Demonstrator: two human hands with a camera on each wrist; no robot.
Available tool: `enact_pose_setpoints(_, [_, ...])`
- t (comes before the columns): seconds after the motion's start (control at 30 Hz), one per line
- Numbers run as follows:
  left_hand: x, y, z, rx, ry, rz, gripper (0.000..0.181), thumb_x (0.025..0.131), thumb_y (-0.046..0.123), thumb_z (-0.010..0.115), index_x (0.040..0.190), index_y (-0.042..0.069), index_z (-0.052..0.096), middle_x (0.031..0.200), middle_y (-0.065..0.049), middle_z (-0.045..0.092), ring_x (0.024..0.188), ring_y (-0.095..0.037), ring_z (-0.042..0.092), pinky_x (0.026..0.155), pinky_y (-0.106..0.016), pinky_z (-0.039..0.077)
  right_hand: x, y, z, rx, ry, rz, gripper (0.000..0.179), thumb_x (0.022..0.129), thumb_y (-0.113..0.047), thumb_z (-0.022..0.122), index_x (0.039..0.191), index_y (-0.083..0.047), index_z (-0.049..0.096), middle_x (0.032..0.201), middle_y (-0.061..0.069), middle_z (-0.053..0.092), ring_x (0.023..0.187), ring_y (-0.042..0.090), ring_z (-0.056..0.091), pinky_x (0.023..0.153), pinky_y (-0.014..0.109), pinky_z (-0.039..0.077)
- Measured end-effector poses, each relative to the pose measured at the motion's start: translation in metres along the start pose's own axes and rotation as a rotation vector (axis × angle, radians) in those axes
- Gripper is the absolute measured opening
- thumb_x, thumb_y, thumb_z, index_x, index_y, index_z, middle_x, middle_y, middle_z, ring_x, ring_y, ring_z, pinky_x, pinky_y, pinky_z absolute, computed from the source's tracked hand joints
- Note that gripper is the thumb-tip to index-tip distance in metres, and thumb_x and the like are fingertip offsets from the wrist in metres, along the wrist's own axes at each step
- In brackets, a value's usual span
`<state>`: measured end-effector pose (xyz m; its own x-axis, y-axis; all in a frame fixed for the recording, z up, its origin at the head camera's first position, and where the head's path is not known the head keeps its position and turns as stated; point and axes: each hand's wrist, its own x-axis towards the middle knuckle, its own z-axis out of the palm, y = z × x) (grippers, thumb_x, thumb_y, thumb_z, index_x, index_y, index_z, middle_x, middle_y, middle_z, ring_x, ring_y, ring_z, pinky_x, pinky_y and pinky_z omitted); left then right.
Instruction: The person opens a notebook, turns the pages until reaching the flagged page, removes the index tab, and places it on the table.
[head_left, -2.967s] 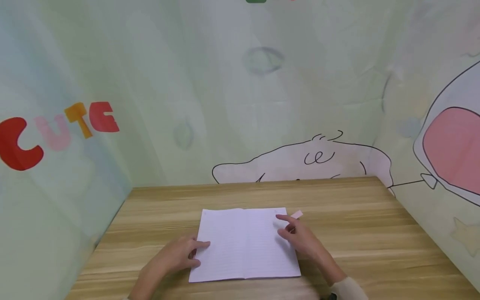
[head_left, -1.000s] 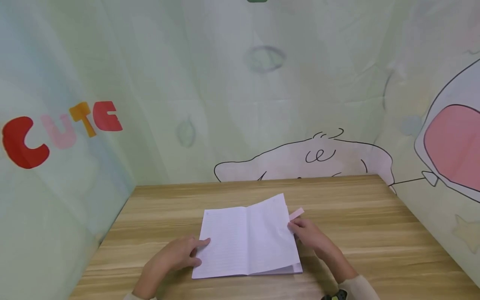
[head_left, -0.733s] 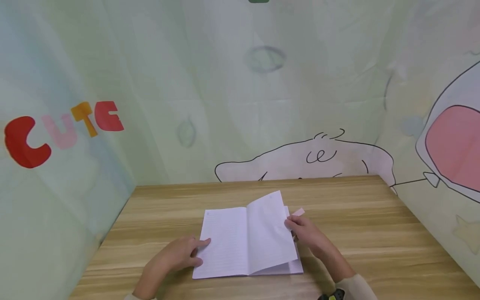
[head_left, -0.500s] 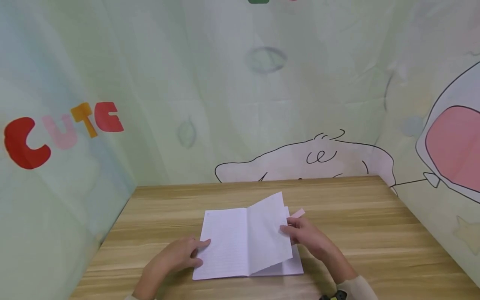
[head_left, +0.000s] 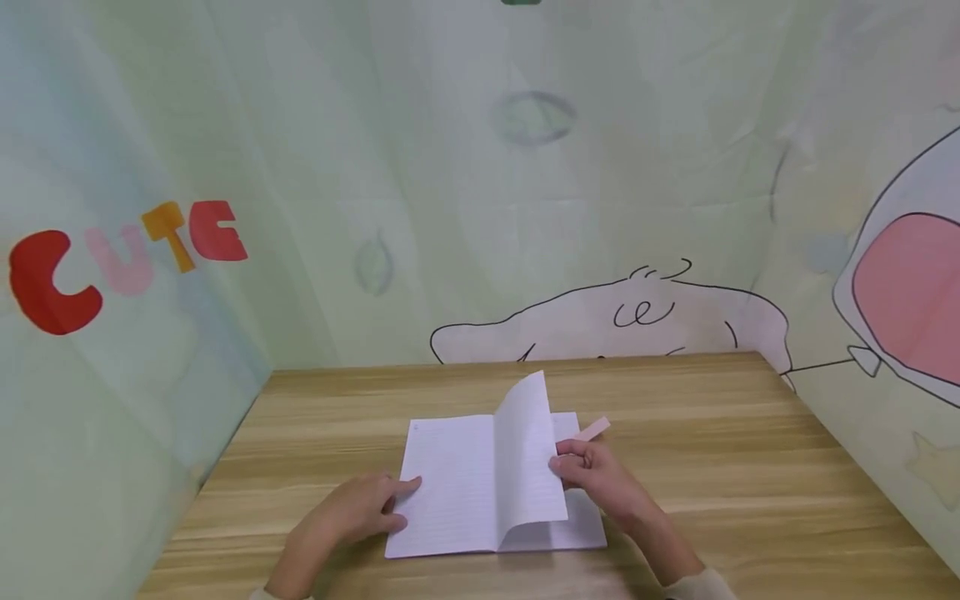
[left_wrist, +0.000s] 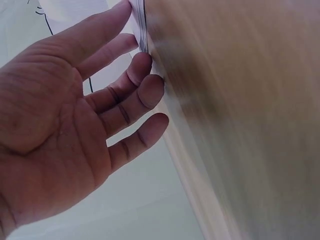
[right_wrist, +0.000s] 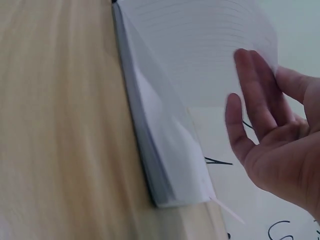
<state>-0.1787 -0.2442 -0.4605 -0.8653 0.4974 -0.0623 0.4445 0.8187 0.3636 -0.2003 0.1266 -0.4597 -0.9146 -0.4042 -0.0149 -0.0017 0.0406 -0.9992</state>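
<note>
An open notebook (head_left: 450, 483) with lined white pages lies on the wooden table. My left hand (head_left: 358, 510) rests at its left edge, index finger extended over the page and thumb against the border; in the left wrist view the other fingers hang loosely beside the notebook edge. One right-hand page (head_left: 531, 462) stands raised and curved toward the left. Its outer edge is pinched between thumb and fingers of my right hand (head_left: 603, 482). A pink paper strip (head_left: 596, 429) sticks out past the notebook's right side, just behind that hand.
The wooden table (head_left: 750, 467) stretches on both sides of the notebook. Behind and beside it hangs a pale green printed curtain (head_left: 322, 208) with coloured letters and cartoon line drawings.
My right hand, earlier hovering over the flat right page, has taken hold of the page's edge, lifted it and drawn it leftward. My left hand has stayed at the left edge.
</note>
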Motion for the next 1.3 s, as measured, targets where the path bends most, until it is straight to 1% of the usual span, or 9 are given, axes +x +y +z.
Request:
enact_pose_setpoints(0.1, [0.0,-0.001,0.002,0.024,0.015,0.019,0.054,0.085,0.024,0.078,0.134,0.008,0.064,0.076,0.006,0.043,0.066,-0.006,0.038,0.059,-0.025,0.036,0.004,0.002,0.006,0.005,0.022,-0.005,0.033,0.099,-0.008,0.06,0.117,0.019,0.055,0.092,0.005,0.073,0.079,0.011,0.067,0.078,0.028,0.054])
enact_pose_setpoints(0.3, [0.0,0.0,0.001,0.037,0.022,0.036,0.052,0.086,0.024,0.077,0.133,0.006,0.064,0.078,0.006,0.045,0.067,-0.006,0.038,0.06,-0.026,0.037,0.012,0.004,0.015,-0.035,0.067,-0.01,0.03,0.097,-0.01,0.064,0.113,0.014,0.058,0.083,0.001,0.07,0.073,0.011,0.062,0.073,0.026,0.051])
enact_pose_setpoints(0.53, [0.002,0.006,-0.002,0.033,0.02,0.044,0.048,0.087,0.023,0.077,0.129,0.005,0.067,0.084,0.003,0.053,0.069,-0.008,0.042,0.061,-0.028,0.04,0.02,0.006,0.026,-0.057,0.045,-0.026,0.024,0.095,-0.009,0.067,0.105,0.012,0.061,0.077,0.001,0.066,0.069,0.011,0.056,0.066,0.023,0.048])
enact_pose_setpoints(0.67, [0.004,0.008,-0.002,0.035,0.039,0.04,0.04,0.086,0.021,0.077,0.123,0.006,0.071,0.094,-0.002,0.063,0.075,-0.01,0.049,0.067,-0.033,0.046,0.024,0.008,0.033,-0.079,0.053,-0.052,0.022,0.094,-0.009,0.068,0.101,0.012,0.064,0.075,0.003,0.067,0.066,0.012,0.058,0.063,0.025,0.05])
enact_pose_setpoints(0.77, [0.006,0.009,-0.002,0.013,0.051,0.039,0.033,0.086,0.019,0.077,0.116,0.006,0.073,0.093,-0.001,0.064,0.077,-0.011,0.052,0.069,-0.034,0.048,0.027,0.009,0.039,-0.091,0.071,-0.049,0.021,0.094,-0.01,0.069,0.098,0.01,0.065,0.073,0.002,0.066,0.064,0.012,0.059,0.062,0.025,0.049])
enact_pose_setpoints(0.9, [0.009,0.01,-0.003,-0.011,0.063,0.048,0.025,0.086,0.016,0.076,0.109,0.008,0.073,0.085,0.004,0.06,0.074,-0.01,0.051,0.066,-0.032,0.047,0.031,0.012,0.048,-0.099,0.094,-0.036,0.021,0.092,-0.012,0.071,0.096,0.009,0.067,0.069,0.001,0.066,0.06,0.012,0.058,0.058,0.023,0.046])
enact_pose_setpoints(0.97, [0.01,0.01,-0.004,-0.007,0.088,0.068,0.022,0.086,0.015,0.076,0.107,0.008,0.073,0.084,0.004,0.06,0.073,-0.009,0.052,0.065,-0.03,0.046,0.033,0.014,0.053,-0.095,0.101,-0.029,0.021,0.092,-0.012,0.071,0.095,0.008,0.067,0.069,0.001,0.066,0.059,0.012,0.058,0.056,0.023,0.046])
enact_pose_setpoints(1.13, [0.016,0.012,-0.006,0.011,0.187,0.149,0.017,0.088,0.011,0.073,0.105,0.007,0.072,0.079,0.007,0.063,0.07,-0.005,0.054,0.064,-0.028,0.048,0.037,0.016,0.062,-0.077,0.095,-0.013,0.02,0.092,-0.013,0.072,0.095,0.007,0.067,0.068,0.0,0.065,0.057,0.011,0.058,0.056,0.023,0.046])
enact_pose_setpoints(1.3, [0.024,0.02,-0.009,0.037,0.266,0.216,0.014,0.09,0.011,0.071,0.104,0.007,0.073,0.079,0.008,0.065,0.071,-0.003,0.058,0.065,-0.025,0.05,0.038,0.017,0.069,-0.075,0.064,-0.02,0.021,0.092,-0.014,0.071,0.095,0.006,0.067,0.067,-0.002,0.064,0.056,0.01,0.057,0.057,0.023,0.048])
